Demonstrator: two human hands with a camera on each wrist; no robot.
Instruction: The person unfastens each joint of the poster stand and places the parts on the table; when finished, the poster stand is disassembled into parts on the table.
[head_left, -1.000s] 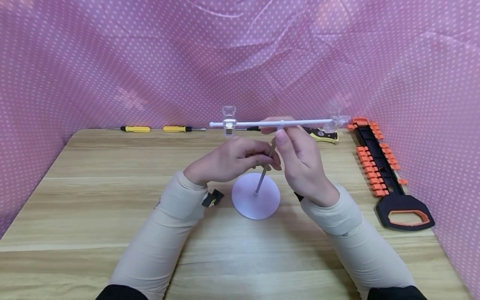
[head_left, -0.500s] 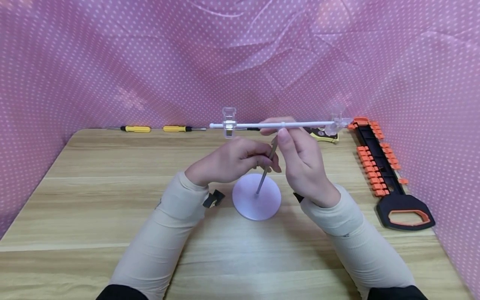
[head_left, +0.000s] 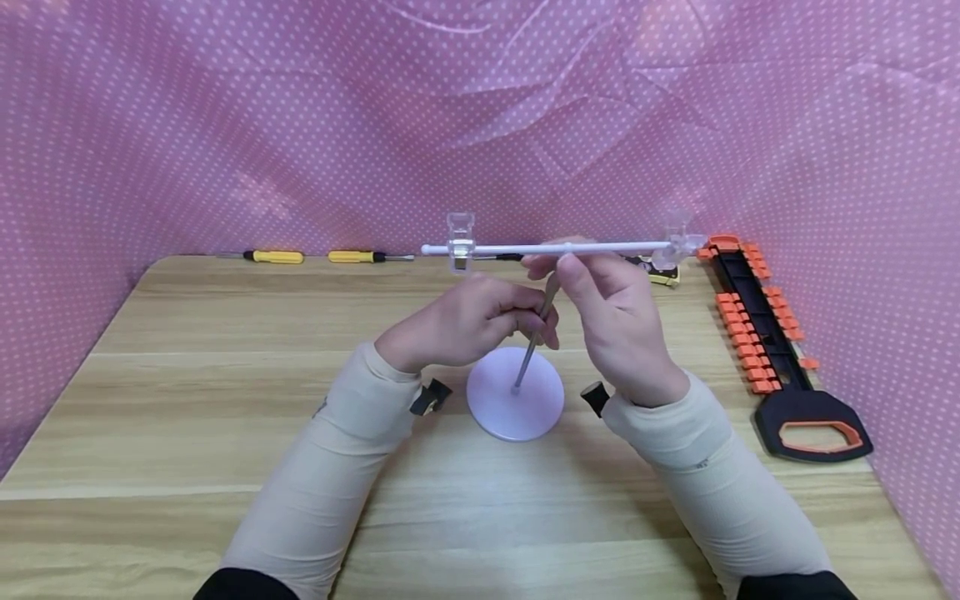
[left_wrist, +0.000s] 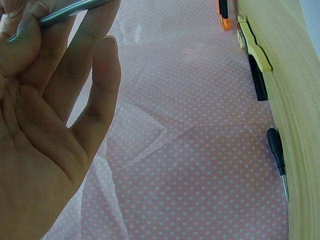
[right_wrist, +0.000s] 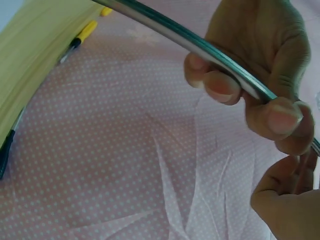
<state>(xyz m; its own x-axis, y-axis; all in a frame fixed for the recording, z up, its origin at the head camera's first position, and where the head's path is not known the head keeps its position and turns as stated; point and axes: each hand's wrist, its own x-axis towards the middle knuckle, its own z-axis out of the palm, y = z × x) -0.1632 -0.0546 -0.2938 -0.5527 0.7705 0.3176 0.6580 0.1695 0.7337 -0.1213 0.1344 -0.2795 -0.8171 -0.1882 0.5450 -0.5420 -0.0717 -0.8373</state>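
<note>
A metal rod (head_left: 529,354) rises from a round white base (head_left: 517,417). My left hand (head_left: 476,321) pinches the rod between thumb and fingers; the left wrist view shows the rod (left_wrist: 70,11) in that hand (left_wrist: 40,135), its other fingers extended. Above, a white crossbar (head_left: 510,249) carries a clear clip (head_left: 461,242) at its left end and another clear clip (head_left: 675,246) at its right. My right hand (head_left: 626,325) holds the crossbar's middle, at the rod's top, thumb in front. In the right wrist view, the left hand (right_wrist: 270,65) grips the rod (right_wrist: 200,44).
Two yellow-handled screwdrivers (head_left: 274,257) (head_left: 356,257) lie along the table's back edge. A black screwdriver (left_wrist: 275,145) and a yellow-and-black tool (head_left: 663,273) are also at the back. On the right lies a black holder with orange clips (head_left: 757,308). Pink dotted cloth hangs behind.
My right hand has shifted slightly right and turned at the crossbar's middle. The left hand keeps its hold on the rod; the base has barely moved.
</note>
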